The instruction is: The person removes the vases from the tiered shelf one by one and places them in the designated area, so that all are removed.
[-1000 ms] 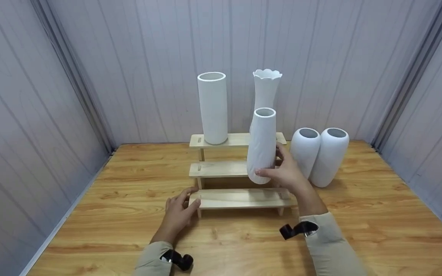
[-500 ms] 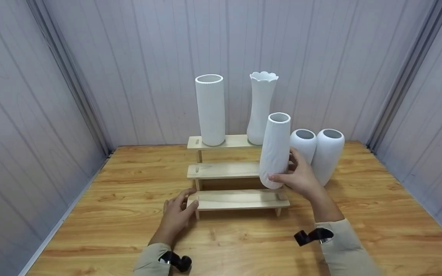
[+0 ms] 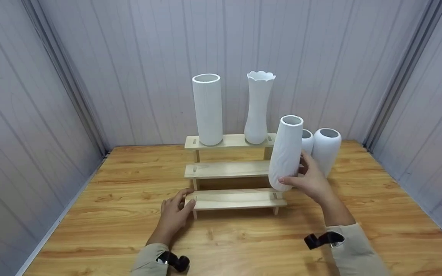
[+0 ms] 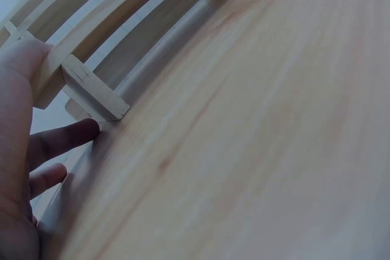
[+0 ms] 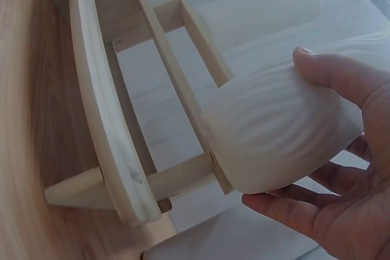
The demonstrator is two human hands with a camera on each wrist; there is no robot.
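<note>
Right hand (image 3: 311, 180), centre-right of the head view, grips a white textured vase (image 3: 285, 153) near its base, fingers and thumb curled round the lower body. The vase is held off any surface, tilted slightly with its open mouth toward the upper right, at the right end of the three-step wooden stand (image 3: 230, 168), in front of the middle and lower steps. In the right wrist view the same vase (image 5: 286, 132) fills the right half of the frame, thumb above it and fingers (image 5: 292, 208) beneath, with the stand's underside (image 5: 116, 120) on the left.

Left hand (image 3: 175, 212), lower centre of the head view, rests on the wooden table (image 3: 109, 214) at the left end of the lowest step. Its fingers are spread and fairly straight, touching that end and holding nothing. The left wrist view shows a fingertip (image 4: 73, 135) against the foot of the stand (image 4: 94, 92).

On the top step, upper centre, stand a tall cylindrical vase (image 3: 207, 109) on the left and a scallop-rimmed vase (image 3: 258, 107) on the right, both upright and apart. Behind the held vase, on the table right of the stand, two rounded white vases (image 3: 325, 149) stand side by side; the nearer one to the stand is largely hidden. Pale panelled walls (image 3: 52, 76) enclose the table.
</note>
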